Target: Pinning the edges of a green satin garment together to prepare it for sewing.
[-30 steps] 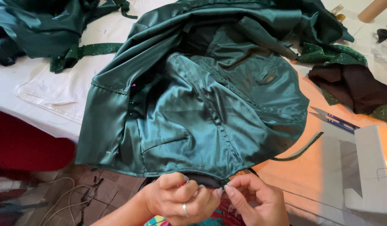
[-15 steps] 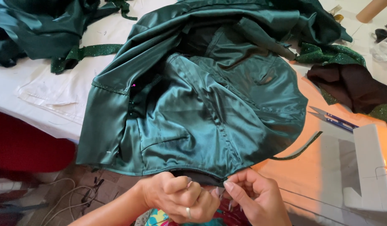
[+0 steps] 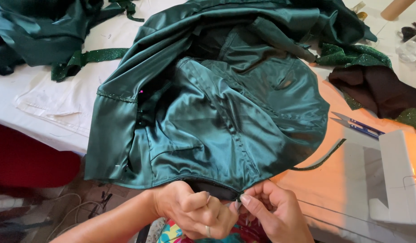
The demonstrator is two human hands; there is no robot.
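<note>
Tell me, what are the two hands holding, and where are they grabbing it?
Both the left hand and the right hand pinch the shiny green garment at its near bottom edge, where a dark band shows. Whether a needle is held too cannot be told.

Green satin garment [image 3: 226, 112] covers most of table centre, blocks my reach far. Right: snips [image 3: 356, 125] and white sewing machine [image 3: 397, 180] crowd it; bare orange strip between. Left: white cloth [image 3: 59, 99] open, sparkly strip [image 3: 89, 58] beyond.
</note>
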